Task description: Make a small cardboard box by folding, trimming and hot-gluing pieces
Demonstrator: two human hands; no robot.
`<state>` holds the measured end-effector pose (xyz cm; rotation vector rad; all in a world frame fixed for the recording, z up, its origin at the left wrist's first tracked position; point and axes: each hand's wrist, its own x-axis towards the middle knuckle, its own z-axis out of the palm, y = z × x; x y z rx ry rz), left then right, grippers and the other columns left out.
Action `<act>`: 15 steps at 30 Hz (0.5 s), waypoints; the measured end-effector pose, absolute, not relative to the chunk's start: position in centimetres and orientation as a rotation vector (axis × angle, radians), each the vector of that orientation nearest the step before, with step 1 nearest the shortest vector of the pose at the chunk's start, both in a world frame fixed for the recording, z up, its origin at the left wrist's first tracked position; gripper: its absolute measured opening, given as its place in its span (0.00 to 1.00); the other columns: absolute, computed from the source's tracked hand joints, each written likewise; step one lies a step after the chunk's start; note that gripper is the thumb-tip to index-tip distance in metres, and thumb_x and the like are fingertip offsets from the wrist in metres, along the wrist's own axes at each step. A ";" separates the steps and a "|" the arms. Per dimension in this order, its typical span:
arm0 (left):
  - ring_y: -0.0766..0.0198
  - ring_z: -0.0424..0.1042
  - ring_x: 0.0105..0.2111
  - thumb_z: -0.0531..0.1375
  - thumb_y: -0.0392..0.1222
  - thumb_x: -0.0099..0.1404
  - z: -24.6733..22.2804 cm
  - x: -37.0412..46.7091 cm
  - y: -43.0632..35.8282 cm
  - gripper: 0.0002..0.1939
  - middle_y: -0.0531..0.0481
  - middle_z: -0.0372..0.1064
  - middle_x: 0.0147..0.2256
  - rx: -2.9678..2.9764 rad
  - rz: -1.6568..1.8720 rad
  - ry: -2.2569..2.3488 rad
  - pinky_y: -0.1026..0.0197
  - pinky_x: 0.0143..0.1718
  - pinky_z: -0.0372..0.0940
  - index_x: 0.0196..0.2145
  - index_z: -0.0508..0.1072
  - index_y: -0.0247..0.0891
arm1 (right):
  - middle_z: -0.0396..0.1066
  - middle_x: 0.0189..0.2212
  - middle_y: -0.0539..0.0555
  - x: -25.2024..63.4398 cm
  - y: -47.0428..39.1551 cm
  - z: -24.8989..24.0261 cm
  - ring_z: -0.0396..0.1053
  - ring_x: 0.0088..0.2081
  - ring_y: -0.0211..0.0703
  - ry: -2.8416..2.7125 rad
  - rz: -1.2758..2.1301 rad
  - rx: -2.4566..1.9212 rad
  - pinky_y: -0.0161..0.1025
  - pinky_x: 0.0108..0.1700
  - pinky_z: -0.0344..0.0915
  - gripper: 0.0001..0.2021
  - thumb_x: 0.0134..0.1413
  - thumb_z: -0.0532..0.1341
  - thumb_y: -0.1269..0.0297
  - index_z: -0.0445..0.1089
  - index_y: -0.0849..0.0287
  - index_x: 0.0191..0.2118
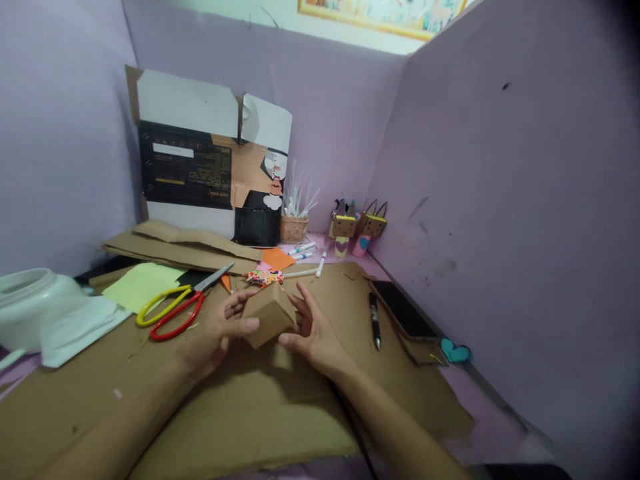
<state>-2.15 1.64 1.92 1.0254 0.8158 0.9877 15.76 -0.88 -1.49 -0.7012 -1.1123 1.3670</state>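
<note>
A small brown cardboard box [270, 315] is held between my two hands, tilted above a large cardboard sheet [250, 420]. My left hand [225, 330] grips its left side, thumb lying across the front face. On the other side, my right hand [310, 330] has its thumb near the lower right corner and its fingers behind the right face, partly hidden. Left of the box lies a pair of scissors [183, 303] with one yellow and one red handle, blades apart. A black pen [375, 321] rests to the right.
Behind stand a flattened printed carton [190, 160], a small basket of white sticks [295, 228] and cardboard cat figures [345, 227]. Markers [303, 252] and orange paper [278, 259] lie in front. A phone [404, 310] is at right, a white container [37, 307] at left.
</note>
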 end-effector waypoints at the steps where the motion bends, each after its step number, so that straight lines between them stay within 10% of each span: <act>1: 0.50 0.71 0.46 0.70 0.38 0.44 2.2 -2.2 1.7 0.30 0.42 0.74 0.43 0.939 0.956 0.779 0.59 0.41 0.68 0.46 0.68 0.35 | 0.49 0.63 0.62 15.9 -0.8 -1.5 0.59 0.58 0.57 -1.111 1.374 -0.668 0.55 0.57 0.57 0.57 0.23 0.76 0.59 0.45 0.48 0.62; 7: 0.51 0.75 0.40 0.61 0.35 0.57 2.5 -2.2 2.2 0.19 0.40 0.76 0.40 0.651 0.897 0.672 0.46 0.44 0.69 0.48 0.69 0.32 | 0.51 0.62 0.61 16.0 -0.9 -1.1 0.58 0.58 0.56 -1.137 1.259 -0.705 0.54 0.55 0.60 0.46 0.28 0.75 0.55 0.55 0.49 0.57; 15: 0.56 0.72 0.43 0.68 0.37 0.49 1.2 -0.9 1.0 0.28 0.43 0.73 0.45 0.920 0.923 0.742 0.60 0.42 0.68 0.48 0.67 0.35 | 0.62 0.55 0.62 15.0 -1.1 -0.9 0.62 0.55 0.57 -1.163 1.127 -0.956 0.53 0.57 0.58 0.41 0.33 0.72 0.53 0.56 0.57 0.56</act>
